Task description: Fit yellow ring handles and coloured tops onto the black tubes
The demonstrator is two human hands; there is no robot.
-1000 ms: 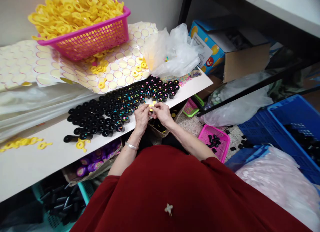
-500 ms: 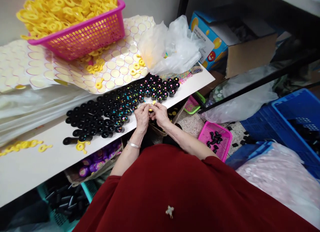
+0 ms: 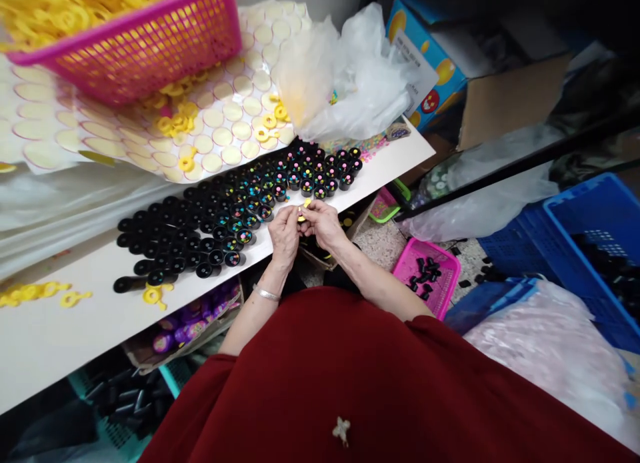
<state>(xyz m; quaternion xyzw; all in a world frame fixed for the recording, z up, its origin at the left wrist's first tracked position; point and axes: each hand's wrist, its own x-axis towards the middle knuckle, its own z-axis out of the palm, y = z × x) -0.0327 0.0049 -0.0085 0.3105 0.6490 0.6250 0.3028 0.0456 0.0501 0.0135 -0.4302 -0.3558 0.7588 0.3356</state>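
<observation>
My left hand (image 3: 284,233) and my right hand (image 3: 324,222) meet at the front edge of the white table (image 3: 60,323). Together their fingertips pinch a small yellow ring piece (image 3: 303,210). Just beyond the hands stand several rows of small black tubes (image 3: 235,206), many with coloured beads in their tops. Loose yellow rings (image 3: 154,294) lie left of the tubes near the edge. A pink basket (image 3: 135,46) heaped with yellow rings sits at the back left on sheets of round stickers (image 3: 225,126).
A crumpled clear plastic bag (image 3: 345,83) lies at the table's back right, with a blue cardboard box (image 3: 440,70) beyond. On the floor to the right are a small pink tray of black parts (image 3: 426,276) and a blue crate (image 3: 585,250). Boxes of tubes sit under the table (image 3: 190,320).
The view has tilted down and closer, so the basket slid up out of frame. Both hands stay together at the table edge, still pinching the yellow piece.
</observation>
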